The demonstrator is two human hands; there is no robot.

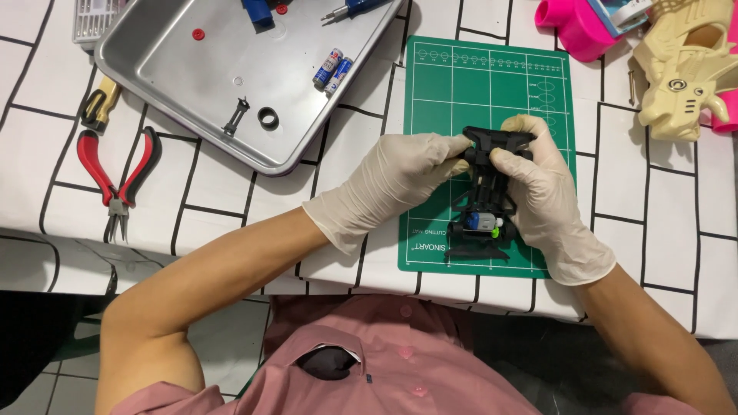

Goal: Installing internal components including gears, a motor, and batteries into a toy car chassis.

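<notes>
Clearly the work is partway through: both gloved hands hold a small black toy car chassis (483, 201) over the green cutting mat (438, 100) on the worktop (661, 200). The left hand (388, 180) is closed on the frame's upper left corner, and the right hand (538, 192) is wrapped around its upper right side, thumb pressing on the top bar. By the look of it, the stripping-down is well along: the frame is bare, with a small silver motor (483, 222) and a green bit still seated low in it. Already lying in the metal tray (154, 69) are 2 batteries (333, 71), a black ring (267, 117), a small black bracket (236, 117) and a red button-like piece (198, 34).

Red-handled pliers (115, 180) lie untouched to the left. I cannot tell what the fingertips are doing at the top bar; the gloves cover it. Tools at the tray's far edge and the cream and pink toys (676, 65) at upper right are cut off.
</notes>
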